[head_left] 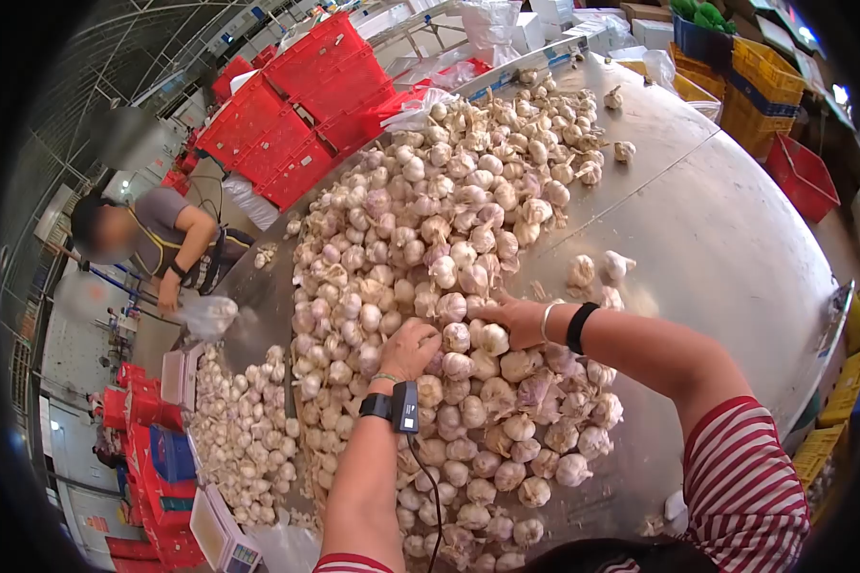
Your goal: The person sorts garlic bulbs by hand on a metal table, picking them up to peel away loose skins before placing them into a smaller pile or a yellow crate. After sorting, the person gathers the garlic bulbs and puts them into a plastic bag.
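A large heap of whitish-purple garlic bulbs [392,220] covers the middle of a metal table [678,220]. My left hand [411,350] rests on the heap with its fingers curled down among bulbs; what it holds, if anything, is hidden. Just to its right, my right hand [514,321] reaches in from the right, its fingers bent against bulbs near the heap's centre. The fingertips are partly hidden, so its grip cannot be made out. A black device is strapped to my left wrist, with a cable running down.
A smaller garlic pile [248,430] lies at the left beside a scale [222,535]. Another person [177,234] stands at the left with a clear bag [208,317]. Red crates [296,105] are stacked behind. Yellow crates [766,72] and a red bin [801,177] stand at the right.
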Available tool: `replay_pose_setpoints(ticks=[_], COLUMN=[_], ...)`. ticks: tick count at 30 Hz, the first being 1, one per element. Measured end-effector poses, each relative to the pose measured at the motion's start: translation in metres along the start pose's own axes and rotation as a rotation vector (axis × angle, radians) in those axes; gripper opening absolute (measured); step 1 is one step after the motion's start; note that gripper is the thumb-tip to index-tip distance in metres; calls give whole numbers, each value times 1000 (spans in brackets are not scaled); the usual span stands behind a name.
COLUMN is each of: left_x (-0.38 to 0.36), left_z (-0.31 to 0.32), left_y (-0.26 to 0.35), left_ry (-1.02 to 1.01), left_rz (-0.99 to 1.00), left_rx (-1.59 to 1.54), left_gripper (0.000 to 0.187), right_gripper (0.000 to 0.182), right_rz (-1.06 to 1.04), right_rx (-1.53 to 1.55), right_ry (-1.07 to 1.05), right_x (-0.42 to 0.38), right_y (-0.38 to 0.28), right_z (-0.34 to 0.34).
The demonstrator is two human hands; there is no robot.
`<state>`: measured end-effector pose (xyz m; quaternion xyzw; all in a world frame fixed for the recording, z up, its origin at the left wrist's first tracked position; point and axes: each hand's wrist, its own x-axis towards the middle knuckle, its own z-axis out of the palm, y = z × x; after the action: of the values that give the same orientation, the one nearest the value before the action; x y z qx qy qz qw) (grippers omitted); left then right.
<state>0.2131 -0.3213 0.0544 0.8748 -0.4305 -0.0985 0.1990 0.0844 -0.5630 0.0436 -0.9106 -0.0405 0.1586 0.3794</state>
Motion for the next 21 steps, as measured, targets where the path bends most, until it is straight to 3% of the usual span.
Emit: replay_pose_setpoints(ticks=[3, 6, 7, 12, 15, 16, 20, 21], left_x=[-35, -73, -90, -176, -229, -265, -330, -346], left_z=[9, 13, 18, 40, 34, 23, 34, 35], left_y=[19, 31, 43, 61, 71, 81, 73, 69], left_ry=[34, -13, 64, 173, 138, 49, 167, 234], left_rz=[12, 122, 76, 147, 120, 41, 108, 129], left_rx=[-171, 6, -217, -162, -137, -282, -267, -139], left_gripper=[29, 28, 28, 28, 34, 35, 34, 35], right_gripper=[83, 80, 78, 74, 71, 65, 56, 56], right_rz=[24, -28, -78, -61, -3, 4, -21, -75], right_rx=[-90, -96, -110, -202, -268, -278, -395, -504], right_ry=[-132, -55, -4, 99, 99, 159, 240, 261], right_x=[-22, -43, -50, -99, -134, -147, -161, -166], right_y=[-41, -59, -64, -102, -144, -160, -192, -201], right_z=[26, 75, 92, 149, 165, 188, 231, 241])
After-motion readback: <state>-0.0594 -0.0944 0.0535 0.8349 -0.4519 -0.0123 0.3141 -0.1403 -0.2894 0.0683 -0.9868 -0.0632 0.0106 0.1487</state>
